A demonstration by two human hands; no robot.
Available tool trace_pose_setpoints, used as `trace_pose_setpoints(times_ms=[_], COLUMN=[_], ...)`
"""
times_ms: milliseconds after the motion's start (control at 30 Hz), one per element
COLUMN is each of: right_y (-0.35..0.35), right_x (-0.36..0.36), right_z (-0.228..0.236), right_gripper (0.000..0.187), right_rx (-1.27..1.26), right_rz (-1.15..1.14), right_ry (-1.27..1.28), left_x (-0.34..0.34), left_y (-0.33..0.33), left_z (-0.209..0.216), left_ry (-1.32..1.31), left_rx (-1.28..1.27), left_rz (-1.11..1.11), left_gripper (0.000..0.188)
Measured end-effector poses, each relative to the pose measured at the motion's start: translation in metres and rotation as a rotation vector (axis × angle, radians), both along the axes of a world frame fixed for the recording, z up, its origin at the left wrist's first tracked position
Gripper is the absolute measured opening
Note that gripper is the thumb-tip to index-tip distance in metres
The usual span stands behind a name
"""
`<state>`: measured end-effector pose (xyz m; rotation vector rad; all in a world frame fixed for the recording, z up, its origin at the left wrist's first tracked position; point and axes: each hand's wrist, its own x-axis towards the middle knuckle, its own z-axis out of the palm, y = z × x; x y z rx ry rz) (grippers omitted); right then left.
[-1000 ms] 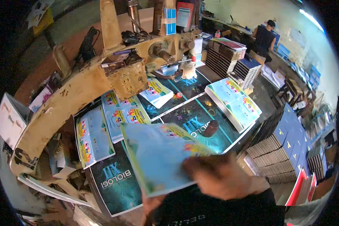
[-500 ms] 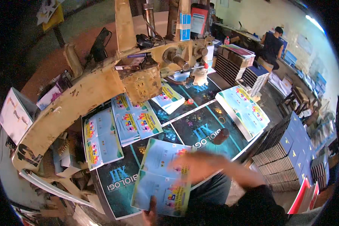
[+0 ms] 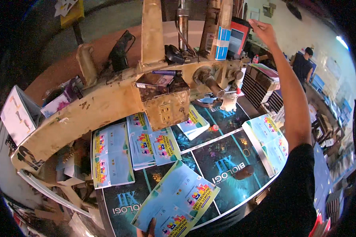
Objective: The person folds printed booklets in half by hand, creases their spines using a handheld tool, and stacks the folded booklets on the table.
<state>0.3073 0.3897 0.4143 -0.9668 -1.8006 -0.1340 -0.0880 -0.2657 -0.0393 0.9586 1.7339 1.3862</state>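
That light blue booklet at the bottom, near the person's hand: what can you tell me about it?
The light blue booklet is a thin paper cover sheet, opened flat and lying tilted on the dark printed sheets. It shows pale blue panels with colourful cartoon patches and yellow bands. The left hand pinches its lower edge; only fingertips show. Similar booklets lie stacked beside it, apart from it. The right hand is raised far away.

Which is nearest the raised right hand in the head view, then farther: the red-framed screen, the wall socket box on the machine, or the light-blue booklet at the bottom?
1. Red-framed screen, just left of the right hand.
2. Socket box, mid-machine.
3. Light-blue booklet, bottom edge.
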Motion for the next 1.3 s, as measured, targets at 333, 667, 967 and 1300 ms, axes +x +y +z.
trace_pose_setpoints(times_ms=[333, 667, 967, 1300], right_y=[0.028, -0.053, -0.391, -0.459], right_x=[0.013, 0.028, -0.1, -0.058], right_z=[0.003, -0.014, -0.288, -0.317], right_gripper=[0.044, 0.044, 0.086, 0.015], right_rx=[-0.268, 0.002, -0.662, -0.669], right_rz=[0.065, 0.188, 0.447, 0.478], right_ry=[0.107, 0.225, -0.124, 0.084], left_x=[-0.009, 0.0, -0.018, -0.034], left_y=[0.009, 0.018, 0.054, 0.043], left_z=[-0.026, 0.025, 0.087, 0.148], left_ry=[-0.084, -0.026, 0.067, 0.608], left_rx=[-0.008, -0.076, -0.032, 0.087], left_rz=[0.01, -0.092, -0.202, -0.398], left_gripper=[0.055, 0.055, 0.038, 0.03])
